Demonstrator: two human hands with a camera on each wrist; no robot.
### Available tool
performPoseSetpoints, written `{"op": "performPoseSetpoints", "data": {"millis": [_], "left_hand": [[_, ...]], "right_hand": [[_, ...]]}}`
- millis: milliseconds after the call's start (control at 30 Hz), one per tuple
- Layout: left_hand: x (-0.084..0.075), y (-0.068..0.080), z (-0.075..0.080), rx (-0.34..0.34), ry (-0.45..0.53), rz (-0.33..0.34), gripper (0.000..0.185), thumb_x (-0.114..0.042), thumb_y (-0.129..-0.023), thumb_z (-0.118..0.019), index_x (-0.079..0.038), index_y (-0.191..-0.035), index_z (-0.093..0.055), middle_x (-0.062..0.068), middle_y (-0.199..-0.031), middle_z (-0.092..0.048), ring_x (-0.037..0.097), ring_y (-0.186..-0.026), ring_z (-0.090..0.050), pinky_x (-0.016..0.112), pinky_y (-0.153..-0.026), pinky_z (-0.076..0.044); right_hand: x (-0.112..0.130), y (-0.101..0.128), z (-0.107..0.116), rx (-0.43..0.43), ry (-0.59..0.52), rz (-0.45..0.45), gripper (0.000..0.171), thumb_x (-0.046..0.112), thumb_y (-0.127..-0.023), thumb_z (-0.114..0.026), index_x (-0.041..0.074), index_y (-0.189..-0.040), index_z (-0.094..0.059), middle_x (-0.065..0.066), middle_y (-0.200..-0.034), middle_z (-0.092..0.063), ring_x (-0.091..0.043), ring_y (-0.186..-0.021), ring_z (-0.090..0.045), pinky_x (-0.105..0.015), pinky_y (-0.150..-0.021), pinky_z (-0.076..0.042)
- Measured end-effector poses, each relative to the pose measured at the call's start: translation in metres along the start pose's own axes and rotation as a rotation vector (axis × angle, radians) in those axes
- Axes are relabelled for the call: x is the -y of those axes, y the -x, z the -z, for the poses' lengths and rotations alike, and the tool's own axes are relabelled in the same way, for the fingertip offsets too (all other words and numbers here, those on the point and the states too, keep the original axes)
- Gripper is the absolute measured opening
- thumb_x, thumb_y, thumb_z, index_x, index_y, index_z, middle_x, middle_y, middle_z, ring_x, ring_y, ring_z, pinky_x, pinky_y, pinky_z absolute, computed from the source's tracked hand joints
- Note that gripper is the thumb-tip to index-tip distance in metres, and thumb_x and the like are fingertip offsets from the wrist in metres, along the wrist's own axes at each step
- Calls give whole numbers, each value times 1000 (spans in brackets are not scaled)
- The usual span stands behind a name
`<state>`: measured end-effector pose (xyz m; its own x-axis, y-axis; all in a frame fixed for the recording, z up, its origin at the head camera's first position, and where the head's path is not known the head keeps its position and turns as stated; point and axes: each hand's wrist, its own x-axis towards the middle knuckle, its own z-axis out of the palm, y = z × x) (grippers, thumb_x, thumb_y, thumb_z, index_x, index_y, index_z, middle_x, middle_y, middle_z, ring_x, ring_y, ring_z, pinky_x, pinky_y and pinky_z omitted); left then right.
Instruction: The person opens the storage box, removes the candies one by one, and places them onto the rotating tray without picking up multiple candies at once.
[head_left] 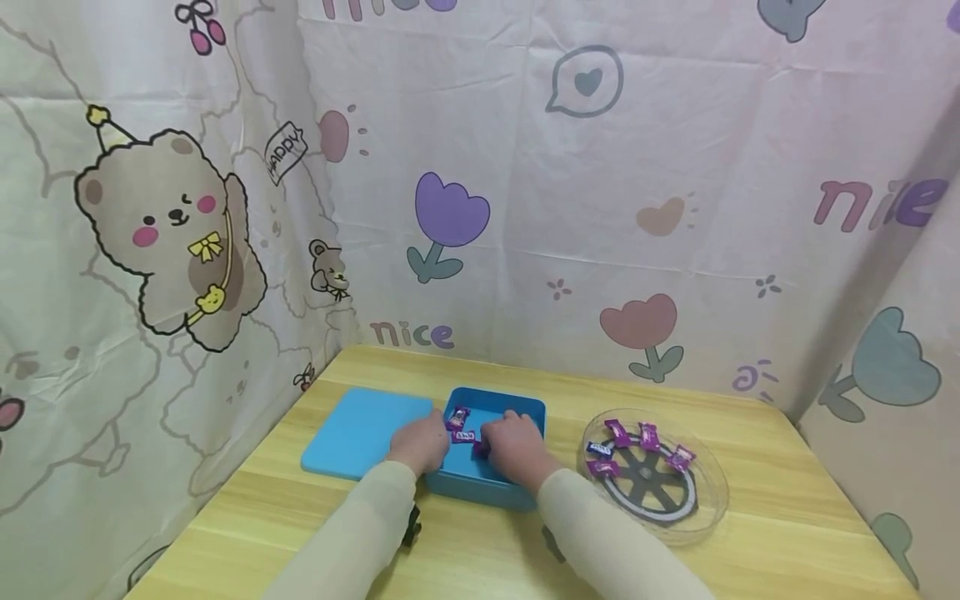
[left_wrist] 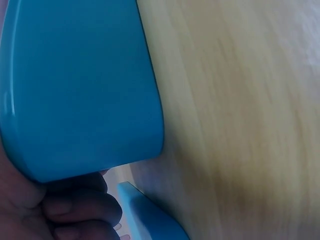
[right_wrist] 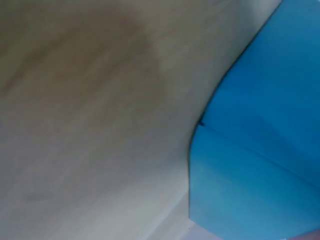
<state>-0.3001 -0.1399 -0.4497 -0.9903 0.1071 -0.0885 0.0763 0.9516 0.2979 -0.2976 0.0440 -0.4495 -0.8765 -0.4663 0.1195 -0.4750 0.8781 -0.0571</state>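
Observation:
A blue plastic box (head_left: pixel 480 492) sits on the table with its top uncovered. My left hand (head_left: pixel 422 442) grips the box's left side; in the left wrist view its curled fingers (left_wrist: pixel 82 207) show beside the box corner. Inside the box, my right hand (head_left: pixel 517 448) reaches down and pinches a purple wrapped candy (head_left: pixel 479 450), mostly hidden by the fingers. Two more purple candies, one farther back (head_left: pixel 458 417) and one nearer the hand (head_left: pixel 463 436), lie on the box floor. The right wrist view shows mainly the box's outer wall (right_wrist: pixel 260 185).
A light blue lid (head_left: pixel 360 429) lies flat left of the box. On the right stands a round clear tray (head_left: pixel 712 508) with a dark spoked wheel shape (head_left: pixel 647 473); several purple candies (head_left: pixel 648 436) lie along its far and left side. Printed curtains (head_left: pixel 517 167) hang around the wooden table (head_left: pixel 795 492).

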Motion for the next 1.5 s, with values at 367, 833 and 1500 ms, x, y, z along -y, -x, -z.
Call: {"op": "performPoseSetpoints", "data": {"millis": [367, 833, 1500], "left_hand": [[-3, -2, -2, 5, 20, 18, 54, -16, -104, -51, 5, -152, -37, 22, -141, -56, 29, -94, -58, 54, -83, -54], [4, 0, -6, 13, 76, 27, 53, -17, -105, -45, 6, -152, -37, 21, -150, -48, 31, -119, -55, 57, -102, -44], [2, 0, 0, 17, 60, 13, 54, -18, -106, -41, 7, -153, -34, 24, -150, -46, 32, -111, -56, 60, -97, -46]], "right_hand": [[-30, 40, 56, -61, -199, 65, 13, 13, -92, -72, 23, -101, -73, 12, -91, -67, -8, -81, -59, -33, -81, -55], [-112, 120, 83, -80, -233, -96, 26, 5, -88, -73, 14, -112, -74, 6, -98, -69, -14, -92, -65, -43, -88, -54], [-150, 167, 44, -10, -88, 171, 24, 8, -84, -78, 22, -103, -76, 13, -100, -65, -15, -98, -65, -40, -85, -56]]}}
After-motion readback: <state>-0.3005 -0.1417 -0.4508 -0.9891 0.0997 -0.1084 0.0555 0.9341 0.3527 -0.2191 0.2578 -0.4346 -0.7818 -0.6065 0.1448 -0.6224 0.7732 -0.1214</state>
